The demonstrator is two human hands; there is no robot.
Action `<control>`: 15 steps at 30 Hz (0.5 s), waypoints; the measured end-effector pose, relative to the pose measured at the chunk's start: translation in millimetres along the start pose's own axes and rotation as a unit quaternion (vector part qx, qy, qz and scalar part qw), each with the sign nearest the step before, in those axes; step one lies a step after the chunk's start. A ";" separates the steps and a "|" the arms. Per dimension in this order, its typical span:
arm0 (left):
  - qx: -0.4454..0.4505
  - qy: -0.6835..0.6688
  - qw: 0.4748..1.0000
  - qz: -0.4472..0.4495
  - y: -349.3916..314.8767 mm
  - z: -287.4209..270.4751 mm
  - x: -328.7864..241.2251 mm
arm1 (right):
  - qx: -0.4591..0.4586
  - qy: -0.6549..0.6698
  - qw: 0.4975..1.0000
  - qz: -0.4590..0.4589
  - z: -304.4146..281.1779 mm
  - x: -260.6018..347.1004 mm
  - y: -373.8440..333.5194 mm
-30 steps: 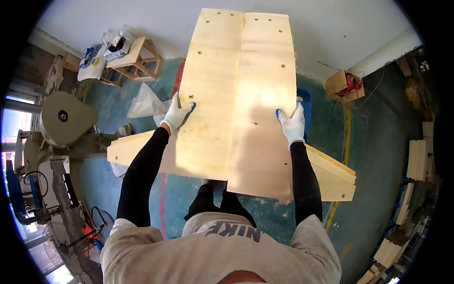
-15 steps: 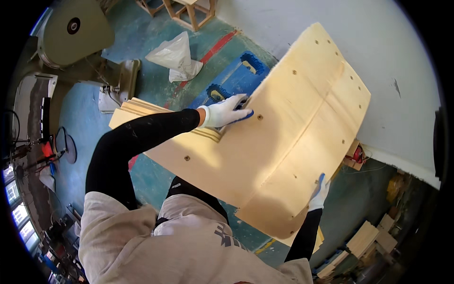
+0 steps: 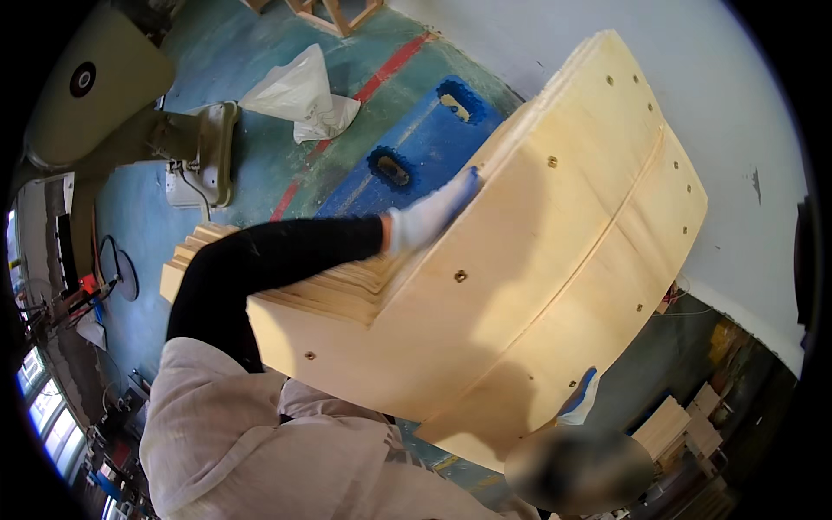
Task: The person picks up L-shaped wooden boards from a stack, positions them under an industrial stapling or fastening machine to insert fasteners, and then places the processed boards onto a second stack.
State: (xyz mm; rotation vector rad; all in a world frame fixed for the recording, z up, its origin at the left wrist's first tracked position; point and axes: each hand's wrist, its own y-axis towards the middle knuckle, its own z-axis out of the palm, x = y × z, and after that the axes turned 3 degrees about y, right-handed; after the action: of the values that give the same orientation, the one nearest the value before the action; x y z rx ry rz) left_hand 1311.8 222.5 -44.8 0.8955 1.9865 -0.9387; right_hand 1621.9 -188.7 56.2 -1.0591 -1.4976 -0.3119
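While the right hand (image 3: 579, 404) lies at the near right rim with its thumb over the top face, it seems clamped on the panel stack (image 3: 520, 243), though its other fingers are hidden. The stack lies slanted between both hands, seemingly raised above the floor, so setting it down looks not yet done. Its metal inserts (image 3: 460, 276) are already in the top face, and a seam (image 3: 565, 289) runs from near to far. On the left, the layers (image 3: 303, 299) stand stepped, not flush. Farther off, the left hand (image 3: 431, 215) touches the left edge; blur means I cannot tell whether it is closed. What else remains does not show. Beyond lie a blue pallet (image 3: 416, 130) and, farther left, a white bag (image 3: 299, 95).
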 end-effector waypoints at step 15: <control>-0.073 -0.158 0.985 0.003 12.4 22.7 3.4 | -0.033 0.031 0.999 -0.002 -17.2 -5.5 13.3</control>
State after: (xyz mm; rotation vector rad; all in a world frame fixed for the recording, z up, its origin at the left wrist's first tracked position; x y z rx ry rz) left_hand 1327.8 210.6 -61.7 0.6275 1.7522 -0.8611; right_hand 1642.3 -196.1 50.6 -1.0896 -1.4416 -0.3957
